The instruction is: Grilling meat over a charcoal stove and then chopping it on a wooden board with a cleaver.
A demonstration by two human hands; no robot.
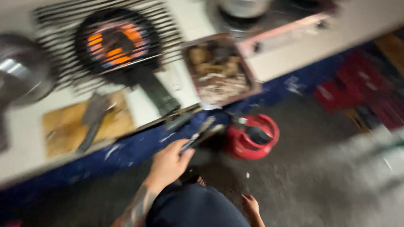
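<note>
The frame is motion-blurred. My left hand [170, 160] is closed around the handles of metal tongs [204, 130], which point up toward the counter edge and a square tray of cooked meat [219, 69]. To the tray's left, a round charcoal grill [116, 42] glows orange under a wire grate. My right hand [250, 204] hangs low beside my dark-clothed leg, fingers loosely apart, holding nothing.
A wooden cutting board [67, 129] with a cleaver [93, 118] lies on the counter at left, beside a steel bowl [16, 71]. A metal pot [246, 4] sits on a stove at the back. A red gas cylinder [251, 136] stands on the floor below the counter.
</note>
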